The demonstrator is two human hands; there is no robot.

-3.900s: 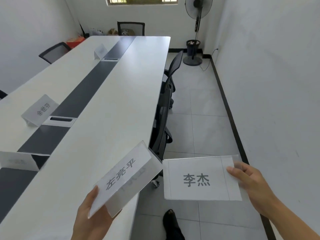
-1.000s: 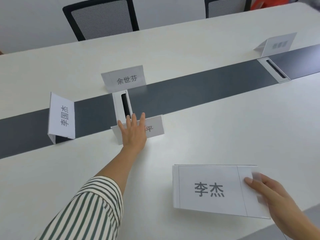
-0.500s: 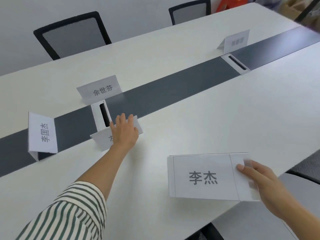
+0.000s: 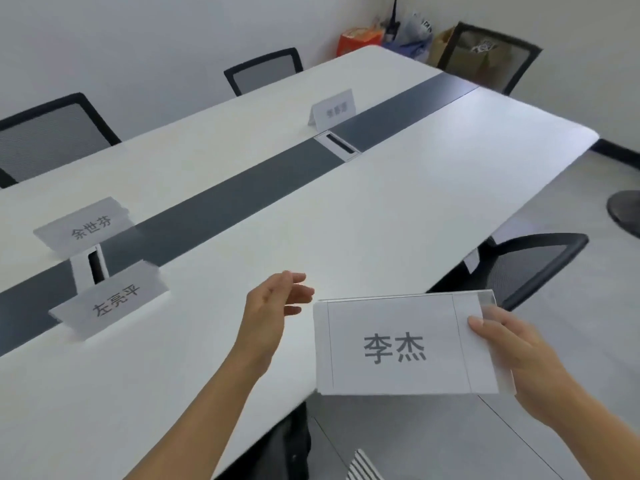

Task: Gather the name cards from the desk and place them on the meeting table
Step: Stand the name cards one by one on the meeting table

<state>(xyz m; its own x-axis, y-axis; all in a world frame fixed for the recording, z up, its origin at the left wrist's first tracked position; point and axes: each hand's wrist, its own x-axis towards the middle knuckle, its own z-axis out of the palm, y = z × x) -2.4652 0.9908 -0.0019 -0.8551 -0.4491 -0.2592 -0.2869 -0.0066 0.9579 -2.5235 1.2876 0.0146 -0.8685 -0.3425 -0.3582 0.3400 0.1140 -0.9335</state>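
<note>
The long meeting table (image 4: 381,209), smooth white laminate split by a matte dark centre strip (image 4: 242,188), carries three tent-shaped name cards (image 4: 114,301) set along that strip, probably so each faces a seat. The held card (image 4: 398,344), glossy clear plastic over printed white paper, hangs over the table's near edge. The right hand (image 4: 516,355) pinches its right end, while the left hand (image 4: 270,313) hovers beside it, fingers loosely spread and empty.

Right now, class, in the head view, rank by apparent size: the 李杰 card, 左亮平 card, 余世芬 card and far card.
1. 李杰 card: largest, but nearest the camera.
2. 左亮平 card and 余世芬 card: too alike to separate.
3. far card: smallest, farthest away.
</note>
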